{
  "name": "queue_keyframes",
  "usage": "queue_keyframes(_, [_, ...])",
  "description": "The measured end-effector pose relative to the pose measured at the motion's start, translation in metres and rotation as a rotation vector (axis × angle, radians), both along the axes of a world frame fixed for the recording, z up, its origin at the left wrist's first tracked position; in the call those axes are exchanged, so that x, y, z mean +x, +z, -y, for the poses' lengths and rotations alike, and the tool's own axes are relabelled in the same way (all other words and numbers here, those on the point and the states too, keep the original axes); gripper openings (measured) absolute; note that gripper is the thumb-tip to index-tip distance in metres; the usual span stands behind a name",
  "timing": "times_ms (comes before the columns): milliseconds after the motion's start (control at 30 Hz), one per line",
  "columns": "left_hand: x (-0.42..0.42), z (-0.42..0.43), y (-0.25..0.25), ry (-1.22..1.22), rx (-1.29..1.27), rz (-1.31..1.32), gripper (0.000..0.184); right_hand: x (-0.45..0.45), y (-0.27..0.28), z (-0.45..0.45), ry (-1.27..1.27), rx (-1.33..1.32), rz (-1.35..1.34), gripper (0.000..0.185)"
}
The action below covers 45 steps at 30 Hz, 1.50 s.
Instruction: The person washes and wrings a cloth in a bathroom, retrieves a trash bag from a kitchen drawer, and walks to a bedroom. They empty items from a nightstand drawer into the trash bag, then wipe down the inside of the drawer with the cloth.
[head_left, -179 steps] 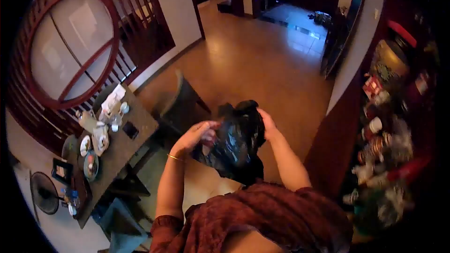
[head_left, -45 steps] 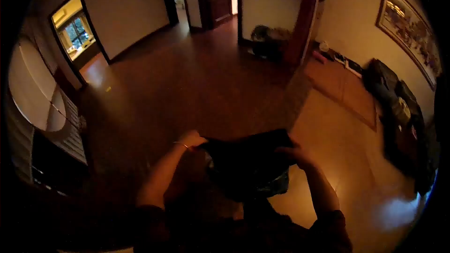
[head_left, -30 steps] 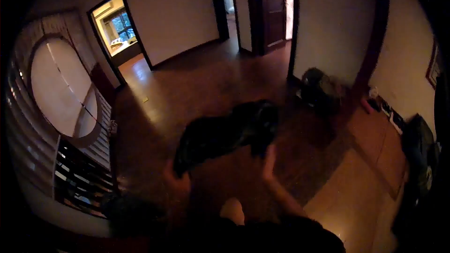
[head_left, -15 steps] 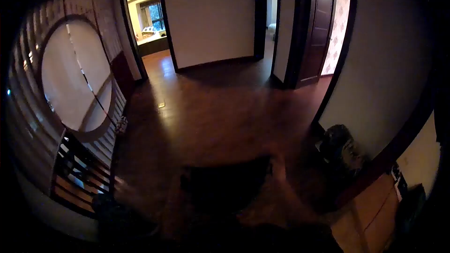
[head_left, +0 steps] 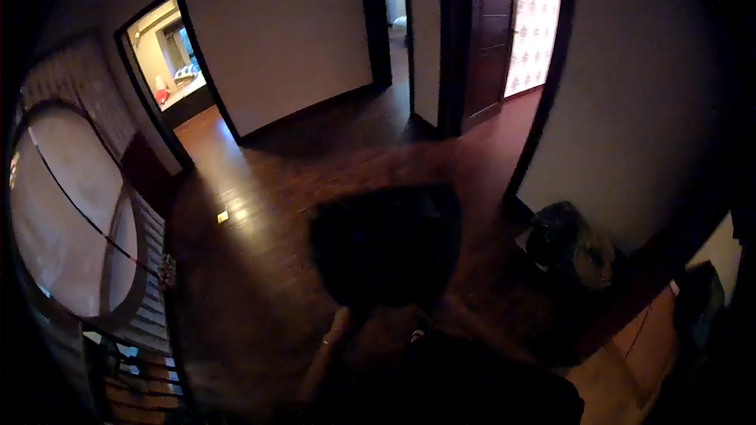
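Observation:
A black plastic bag [head_left: 386, 244] is spread out in front of my body, a dark shape with few details visible. My left hand [head_left: 341, 321] is at its lower left edge, with the fingers closed on it and partly lost in the dark. A thin bracelet shows on that wrist. My right hand [head_left: 445, 307] is near the bag's lower right edge, very dim; its fingers cannot be made out against the bag.
Dark wooden floor [head_left: 276, 283] stretches ahead, with a small yellowish item [head_left: 223, 216] on it. A slatted partition with a round panel [head_left: 71, 212] is at left. Bundled things [head_left: 567, 244] lie by the right wall. Doorways [head_left: 177, 63] open at the back.
The view has turned from the dining table to a dark hallway. Since half a second ago the bag has risen and spread taller, with my hands now below it.

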State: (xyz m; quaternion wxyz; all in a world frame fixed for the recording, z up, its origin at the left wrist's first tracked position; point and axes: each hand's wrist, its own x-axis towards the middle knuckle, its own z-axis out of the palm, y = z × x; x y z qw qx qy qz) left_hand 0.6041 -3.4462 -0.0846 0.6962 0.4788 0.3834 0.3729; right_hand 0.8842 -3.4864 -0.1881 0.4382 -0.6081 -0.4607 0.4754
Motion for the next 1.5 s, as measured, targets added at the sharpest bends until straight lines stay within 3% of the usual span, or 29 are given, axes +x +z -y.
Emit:
queue_keyframes(100, [0.023,-0.078,-0.008,0.102,-0.112,0.172,0.040,0.058,0.019,-0.105,0.101,-0.060,-0.058,0.049])
queue_keyframes(267, [0.017,-0.204,-0.008,0.343,-0.298,0.770,0.038,0.089,0.047,-0.306,0.226,-0.137,-0.085,0.047])
queue_keyframes(333, [0.012,-0.263,-0.033,0.631,-0.281,0.848,0.038,0.082,0.044,-0.388,0.262,-0.114,0.060,0.047])
queue_keyframes(367, [0.013,-0.293,-0.052,0.912,-0.274,0.786,0.035,0.069,0.040,-0.422,0.288,-0.049,0.236,0.043])
queue_keyframes(400, [0.017,-0.318,-0.054,0.817,-0.197,0.770,0.035,0.056,0.038,-0.457,0.303,0.014,0.416,0.039])
queue_keyframes(467, [0.037,-0.378,-0.032,0.627,-0.052,0.624,0.035,0.037,0.053,-0.524,0.384,0.207,0.517,0.033])
queue_keyframes(500, [0.048,-0.412,-0.017,0.547,0.023,0.493,0.035,0.027,0.069,-0.555,0.463,0.334,0.429,0.031])
queue_keyframes(567, [0.078,-0.487,0.020,0.425,0.154,-0.023,0.038,0.009,0.087,-0.618,0.590,0.497,0.234,0.027])
queue_keyframes(667, [0.107,-0.613,0.024,0.285,0.316,-0.177,0.041,0.010,0.118,-0.716,0.711,0.602,0.065,0.022])
queue_keyframes(767, [0.122,-0.726,0.014,0.147,0.282,-0.368,0.042,0.033,0.143,-0.788,0.575,0.650,0.069,0.020])
queue_keyframes(867, [0.142,-0.852,-0.011,0.148,0.154,-0.306,0.036,0.081,0.147,-0.867,0.265,0.819,0.328,0.015])
queue_keyframes(933, [0.179,-0.923,0.025,0.265,0.074,-0.139,0.031,0.126,0.149,-0.914,0.192,0.819,0.392,0.014])
queue_keyframes(1000, [0.221,-0.998,0.033,0.387,0.057,0.066,0.028,0.167,0.154,-0.959,0.221,0.781,0.293,0.014])
queue_keyframes(1100, [0.210,-1.122,-0.009,0.518,0.120,0.361,0.027,0.193,0.172,-1.039,0.318,0.754,0.089,0.013])
queue_keyframes(1200, [0.208,-1.224,-0.005,0.586,-0.178,0.549,0.031,0.202,0.193,-1.142,0.397,0.806,-0.071,0.012])
queue_keyframes(1233, [0.202,-1.248,-0.004,0.609,-0.348,0.573,0.033,0.208,0.202,-1.176,0.423,0.831,-0.109,0.012])
queue_keyframes(1267, [0.186,-1.281,-0.015,0.537,-0.307,0.607,0.031,0.211,0.212,-1.209,0.452,0.847,-0.143,0.012])
queue_keyframes(1367, [0.174,-1.348,-0.034,0.707,-0.264,0.572,0.030,0.225,0.235,-1.304,0.535,0.845,-0.202,0.013])
queue_keyframes(1500, [0.225,-1.458,-0.045,0.699,-0.171,0.475,0.029,0.259,0.233,-1.425,0.609,0.830,-0.264,0.013])
